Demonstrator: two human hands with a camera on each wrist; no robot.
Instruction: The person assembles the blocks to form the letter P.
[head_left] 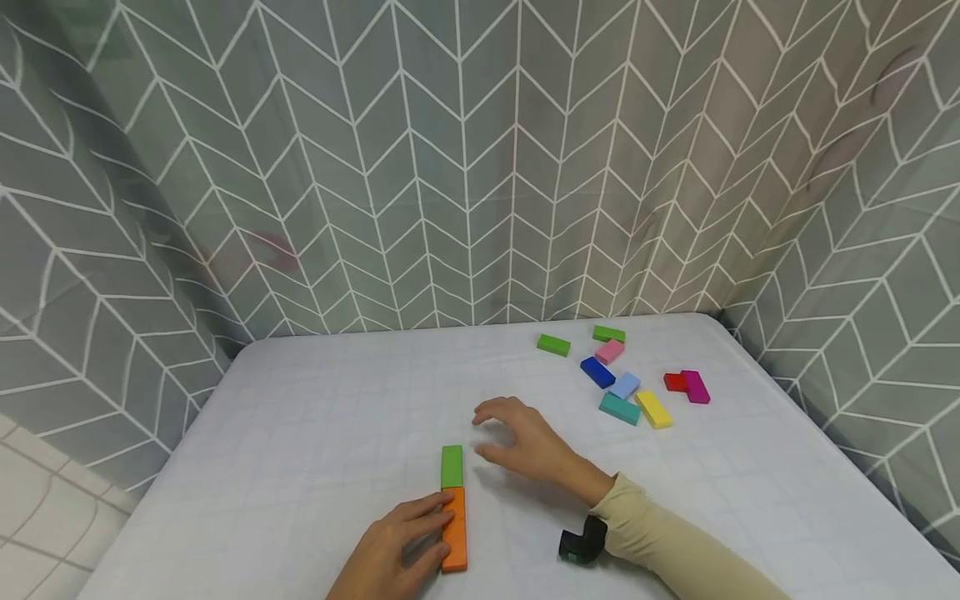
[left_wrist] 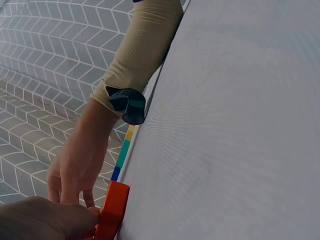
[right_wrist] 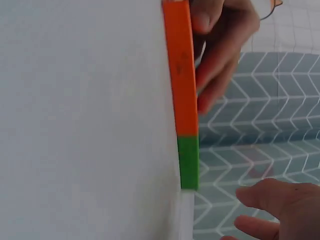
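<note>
An orange toy block (head_left: 454, 533), longer than the rest, lies flat on the table with a green block (head_left: 452, 467) set end to end at its far end. My left hand (head_left: 397, 546) rests beside the orange one, its fingertips touching its left side and top edge. To the right of the green block, my right hand (head_left: 517, 437) hovers over the table with its fingers spread and gently bent, nothing between them. In the right wrist view, the right thumb and fingers (right_wrist: 267, 192) stand apart from the green block's end.
Toward the far right lie loose blocks, among them a teal block (head_left: 620, 408), a yellow block (head_left: 654, 409), a dark blue block (head_left: 597, 372) and a magenta block (head_left: 696, 387). A black wrist device (head_left: 583, 542) sits at my right sleeve. Patterned curtains (head_left: 465, 167) surround the white table (head_left: 300, 433).
</note>
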